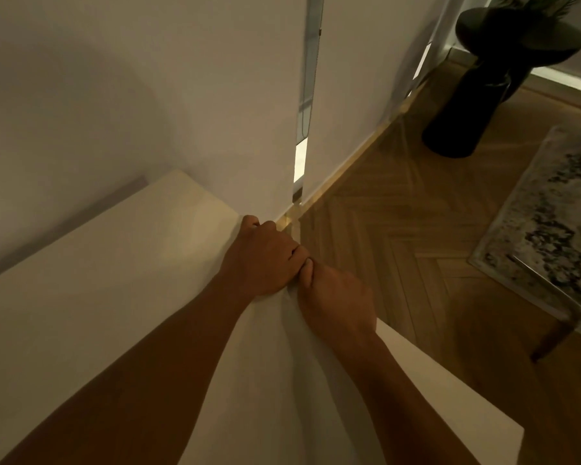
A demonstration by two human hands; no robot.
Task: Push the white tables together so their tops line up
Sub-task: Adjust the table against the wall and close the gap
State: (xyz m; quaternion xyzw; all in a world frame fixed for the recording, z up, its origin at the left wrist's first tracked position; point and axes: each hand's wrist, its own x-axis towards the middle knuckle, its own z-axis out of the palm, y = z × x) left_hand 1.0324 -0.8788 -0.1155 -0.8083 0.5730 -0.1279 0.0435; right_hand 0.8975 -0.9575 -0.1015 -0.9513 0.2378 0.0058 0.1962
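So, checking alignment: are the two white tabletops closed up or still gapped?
Closed up near the hands: the left tabletop meets the right tabletop with no floor showing between.

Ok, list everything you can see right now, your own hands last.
Table: one visible, white, lower left against the wall, its edge gripped by both hands.
Wall: cream, top left.
Floor: herringbone wood, right.
Stand: one, black, top right on the floor, leaves above it.
Rug: one, grey mottled, far right.
Left hand: closed on the table's far corner.
Right hand: closed on the table edge, touching the left hand.
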